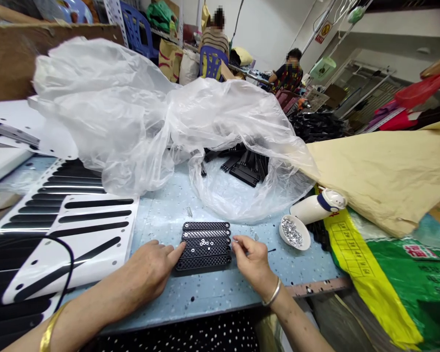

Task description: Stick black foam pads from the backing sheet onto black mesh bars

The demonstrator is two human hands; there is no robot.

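Note:
A row of several black textured strips (204,263) lies side by side on the blue table, with small silver rings (204,242) scattered on top. Some strips have a ring at an end. My left hand (152,269) rests at the row's left edge, its index finger stretched out against the strips and the other fingers loosely bent. At the right ends of the strips is my right hand (253,261), thumb and index finger pinched together. Whatever is between those fingertips is too small to make out. A white bowl (307,244) of silver rings stands to the right.
Behind the strips, a clear plastic bag (220,112) holds more black pieces (244,171). White sheets with black strips (91,244) and a black cable (72,266) lie left. A white bottle (311,208) lies tilted beside the bowl. Two people sit further back.

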